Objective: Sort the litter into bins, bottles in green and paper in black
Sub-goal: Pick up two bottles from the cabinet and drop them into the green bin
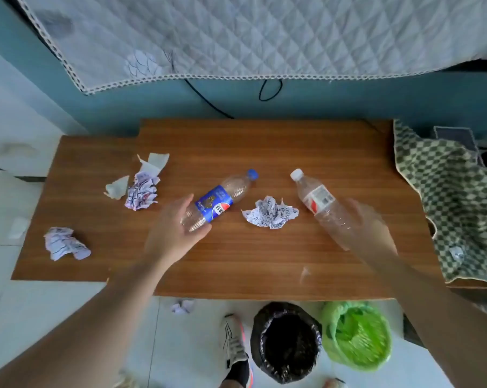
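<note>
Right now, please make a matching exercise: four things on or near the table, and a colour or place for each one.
Things:
1. blue-label bottle
2. red-label bottle
3. crumpled paper
4. green bin

Descriptions:
A. on the floor, beside the black bin
B. white cap
C. blue cap
D. lies between the two bottles

Pairs: 1-C, 2-B, 3-D, 4-A

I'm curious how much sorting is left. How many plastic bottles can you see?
2, both lying on the table. The blue-labelled bottle is left of centre at the left hand; the red-and-white-labelled bottle is right of centre at the right hand. Nothing shows inside the bins, though their depths are dim.
</note>
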